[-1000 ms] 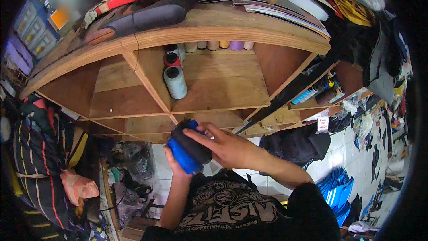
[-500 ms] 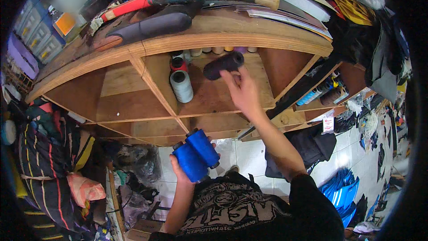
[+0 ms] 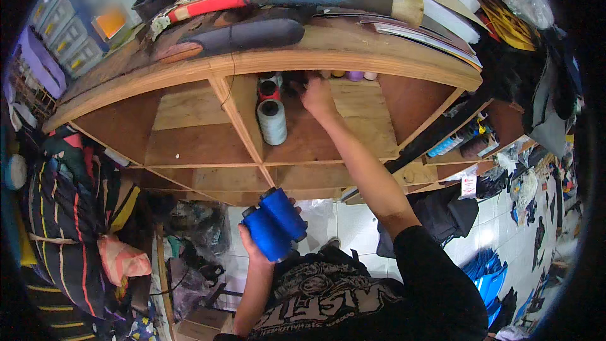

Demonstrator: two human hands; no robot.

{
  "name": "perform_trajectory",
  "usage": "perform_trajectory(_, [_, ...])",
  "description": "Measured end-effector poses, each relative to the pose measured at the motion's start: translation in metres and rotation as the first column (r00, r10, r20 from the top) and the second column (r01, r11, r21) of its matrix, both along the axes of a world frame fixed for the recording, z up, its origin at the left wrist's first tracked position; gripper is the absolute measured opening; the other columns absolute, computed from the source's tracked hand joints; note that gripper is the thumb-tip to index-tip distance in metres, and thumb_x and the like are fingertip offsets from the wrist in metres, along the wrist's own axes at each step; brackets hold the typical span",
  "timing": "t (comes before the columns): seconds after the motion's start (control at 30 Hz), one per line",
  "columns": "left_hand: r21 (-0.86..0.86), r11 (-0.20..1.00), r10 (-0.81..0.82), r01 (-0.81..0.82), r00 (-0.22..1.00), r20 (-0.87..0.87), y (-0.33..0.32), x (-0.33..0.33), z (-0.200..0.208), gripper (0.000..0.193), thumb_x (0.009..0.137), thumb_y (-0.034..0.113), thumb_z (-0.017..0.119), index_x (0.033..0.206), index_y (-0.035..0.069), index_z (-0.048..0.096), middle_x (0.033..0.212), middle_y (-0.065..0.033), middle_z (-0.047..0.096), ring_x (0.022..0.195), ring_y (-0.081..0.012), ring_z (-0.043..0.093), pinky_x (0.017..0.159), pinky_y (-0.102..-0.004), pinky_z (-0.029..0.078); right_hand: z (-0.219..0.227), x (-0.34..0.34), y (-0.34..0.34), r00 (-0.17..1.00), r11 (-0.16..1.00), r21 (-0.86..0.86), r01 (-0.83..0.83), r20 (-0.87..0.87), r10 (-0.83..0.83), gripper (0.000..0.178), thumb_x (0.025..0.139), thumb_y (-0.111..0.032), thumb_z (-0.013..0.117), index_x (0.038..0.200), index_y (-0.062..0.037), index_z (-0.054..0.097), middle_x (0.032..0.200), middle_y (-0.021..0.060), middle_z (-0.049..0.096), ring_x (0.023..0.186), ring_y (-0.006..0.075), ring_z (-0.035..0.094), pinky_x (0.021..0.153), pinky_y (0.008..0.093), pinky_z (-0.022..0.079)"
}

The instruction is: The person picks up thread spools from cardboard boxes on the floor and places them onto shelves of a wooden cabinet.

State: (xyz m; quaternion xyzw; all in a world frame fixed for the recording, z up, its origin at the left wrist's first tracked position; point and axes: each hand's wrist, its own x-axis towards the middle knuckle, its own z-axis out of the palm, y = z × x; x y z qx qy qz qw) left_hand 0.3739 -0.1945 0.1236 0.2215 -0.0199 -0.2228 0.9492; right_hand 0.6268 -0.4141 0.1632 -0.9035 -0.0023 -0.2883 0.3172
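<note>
Head view: L hand (image 3: pixel 252 249), lower centre of frame, grasps 2 blue spools (image 3: pixel 266 233) side by side, touching, upper ends tipped to the upper L. Palm shows at lower L, fingertips past the R spool's edge; prob. pressed together so 1 hand carries both & the other's free to reach.

R hand (image 3: pixel 319 97), upper centre, is inside a compartment of the wooden shelf (image 3: pixel 353 104), arm slanting up from lower R. Fingers in shadow under the top board; a dark shape is by the fingertips, too dim to ID, so can't tell if clenched on smth or released.

L of that hand, a pale spool (image 3: pixel 273 125) stands upright w/ a red spool (image 3: pixel 269 90) behind: a row by the L wall, prob. for easy access from the front. Purple spool (image 3: pixel 355 76) sits at the back, R of the hand, mostly hidden by the top board.
</note>
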Motion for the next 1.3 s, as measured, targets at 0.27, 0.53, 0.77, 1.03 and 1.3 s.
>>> perform_trajectory(0.27, [0.025,1.000,-0.021,0.019,0.997,0.074,0.001,0.004,-0.007,0.103,0.072,0.079,0.044,0.141,0.004,0.026,0.139,-0.0202,0.037,0.124,-0.0383,0.040,0.103,-0.0600,0.029,-0.011,-0.057,-0.023,0.985,0.856,0.489,-0.169,0.066,0.157,0.034,0.079,-0.025,0.070,0.102,-0.0017,0.062,0.086,0.0104,0.068,0.075,0.0173,0.066,0.066,0.0303,0.052])
perform_trajectory(0.53, [0.169,0.984,0.056,-0.052,0.998,-0.018,-0.012,0.010,0.001,0.107,0.070,0.073,0.055,0.142,0.000,0.022,0.138,-0.0214,0.038,0.125,-0.0399,0.039,0.104,-0.0523,0.033,0.026,-0.219,0.022,0.619,0.813,0.336,-0.475,-0.529,0.580,0.059,0.078,-0.042,0.071,0.115,0.0008,0.056,0.092,0.0125,0.066,0.084,0.0194,0.065,0.077,0.0307,0.052])
perform_trajectory(0.77, [0.103,0.991,-0.088,0.087,0.996,0.009,-0.018,0.010,0.003,0.091,0.075,0.063,0.059,0.144,0.017,0.021,0.136,-0.0208,0.040,0.126,-0.0388,0.039,0.099,-0.0593,0.034,0.009,-0.228,-0.007,0.642,0.085,0.996,0.034,-0.087,0.762,0.052,0.083,-0.027,0.066,0.122,0.0026,0.049,0.110,0.0131,0.062,0.094,0.0232,0.064,0.081,0.0374,0.053])
perform_trajectory(1.03, [0.023,0.988,-0.154,0.154,0.988,0.000,-0.009,0.011,-0.008,0.086,0.076,0.056,0.062,0.142,0.016,0.024,0.128,-0.0211,0.046,0.112,-0.0376,0.051,0.085,-0.0557,0.048,0.048,-0.105,-0.062,0.891,-0.115,0.986,0.119,-0.055,0.451,0.029,0.096,-0.021,0.047,0.121,-0.0075,0.045,0.119,0.0152,0.050,0.104,0.0264,0.056,0.085,0.0461,0.054])
perform_trajectory(1.3, [-0.013,0.996,-0.091,0.091,0.996,-0.005,-0.003,0.003,-0.013,0.081,0.079,0.055,0.059,0.140,0.014,0.026,0.125,-0.0207,0.048,0.109,-0.0364,0.054,0.083,-0.0543,0.050,0.027,-0.001,-0.050,0.913,-0.339,0.904,0.261,-0.118,0.390,0.027,0.096,-0.012,0.042,0.121,-0.0028,0.040,0.116,0.0208,0.048,0.097,0.0383,0.055,0.071,0.0470,0.060])
